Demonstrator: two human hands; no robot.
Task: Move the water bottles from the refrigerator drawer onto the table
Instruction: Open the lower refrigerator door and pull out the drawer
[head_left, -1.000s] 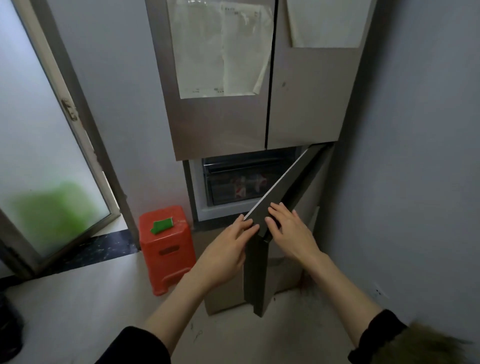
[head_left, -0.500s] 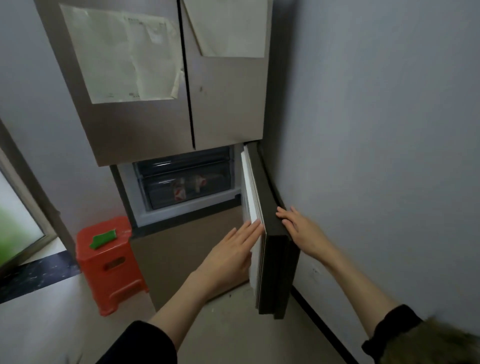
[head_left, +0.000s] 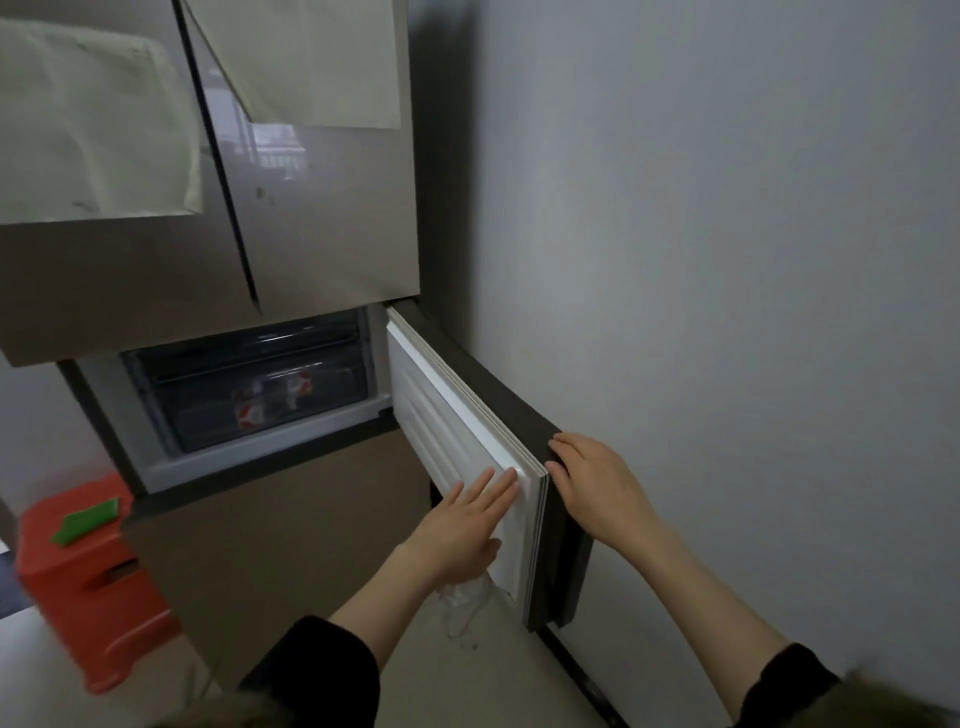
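The small middle refrigerator door (head_left: 462, 441) stands swung wide open to the right, almost against the wall. My left hand (head_left: 462, 525) lies flat, fingers together, on the door's white inner face near its free edge. My right hand (head_left: 592, 488) rests on the dark outer side of that edge. Behind the opening sits a dark translucent refrigerator drawer (head_left: 260, 395), pushed in. Through its front I see two water bottles with red-and-white labels (head_left: 272, 397), lying blurred inside. Neither hand holds a bottle.
An orange plastic stool (head_left: 88, 577) with a green piece on top stands on the floor at lower left. A grey wall (head_left: 727, 312) closes the right side. Upper refrigerator doors (head_left: 311, 208) with taped papers hang overhead. A lower refrigerator door (head_left: 280, 545) stays closed beneath the opening.
The small door has swung from half open to fully open toward the right wall, both hands moving with it. My view has shifted right and closer.
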